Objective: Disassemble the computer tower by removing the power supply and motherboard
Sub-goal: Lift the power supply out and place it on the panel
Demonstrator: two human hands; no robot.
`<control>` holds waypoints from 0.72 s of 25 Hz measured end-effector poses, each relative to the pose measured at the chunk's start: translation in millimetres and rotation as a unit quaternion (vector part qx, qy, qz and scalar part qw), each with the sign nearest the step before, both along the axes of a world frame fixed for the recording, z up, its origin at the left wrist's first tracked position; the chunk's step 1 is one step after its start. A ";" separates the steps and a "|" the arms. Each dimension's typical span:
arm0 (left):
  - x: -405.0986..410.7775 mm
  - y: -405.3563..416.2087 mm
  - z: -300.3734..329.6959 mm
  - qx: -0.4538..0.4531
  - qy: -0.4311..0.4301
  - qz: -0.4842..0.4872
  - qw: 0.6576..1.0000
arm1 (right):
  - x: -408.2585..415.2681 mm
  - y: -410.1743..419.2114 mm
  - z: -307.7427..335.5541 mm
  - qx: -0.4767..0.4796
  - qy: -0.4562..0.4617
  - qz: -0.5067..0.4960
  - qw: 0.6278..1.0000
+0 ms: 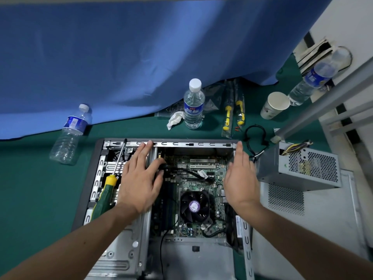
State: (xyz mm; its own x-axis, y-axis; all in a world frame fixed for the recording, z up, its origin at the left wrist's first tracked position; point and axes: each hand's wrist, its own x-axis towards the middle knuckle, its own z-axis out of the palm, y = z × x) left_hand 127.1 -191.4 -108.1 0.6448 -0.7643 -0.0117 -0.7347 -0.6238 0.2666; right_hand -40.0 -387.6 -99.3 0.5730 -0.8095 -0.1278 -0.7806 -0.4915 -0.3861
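Reaching into the opened computer tower (161, 142), the left hand (141, 178) is spreading its fingers wide and flat over the metal drive cage, its thumb touching the left edge of the motherboard (197, 178). The right hand (241, 178) is standing on edge, fingers straight and together, holding nothing, along the board's right side by the case wall. The motherboard is sitting inside the case, its CPU fan (194, 206) between the two wrists. A green-and-yellow screwdriver (107, 193) is lying across the cage beside the left hand. The power supply (302, 168) is resting outside the case on the removed side panel (323, 219), to the right on the green surface (40, 188).
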 end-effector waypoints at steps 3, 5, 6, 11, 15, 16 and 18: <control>0.5 -0.5 0.2 0.000 0.004 0.000 1.000 | 0.4 0.2 0.0 -0.004 0.000 0.004 1.000; -0.1 -0.4 1.8 0.005 0.009 0.000 1.000 | 0.3 -0.2 0.1 -0.005 0.000 0.006 1.000; -0.3 -0.8 2.6 0.007 0.012 0.000 1.000 | 0.0 -0.3 -0.1 -0.004 0.000 0.006 1.000; 0.0 -2.0 6.3 0.000 0.031 0.013 0.999 | 0.6 0.2 0.4 -0.004 -0.008 0.007 1.000; -0.3 -4.5 6.9 -0.004 0.053 0.029 0.998 | -0.6 -1.3 -0.2 -0.007 -0.003 0.008 1.000; -0.7 -5.9 8.0 -0.008 0.061 0.035 0.997 | -0.6 -1.8 0.0 -0.005 -0.002 0.006 1.000; -1.1 -8.4 10.7 -0.019 0.074 0.045 0.996 | -1.0 -1.0 0.9 -0.005 -0.001 0.007 1.000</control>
State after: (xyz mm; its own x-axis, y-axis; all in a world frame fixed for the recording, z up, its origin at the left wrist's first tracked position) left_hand 126.0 -199.8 -97.4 0.7041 -0.7050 -0.0851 -0.6268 -0.6732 0.3923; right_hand -41.0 -388.6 -98.4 0.5840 -0.8029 -0.1193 -0.7734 -0.5056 -0.3824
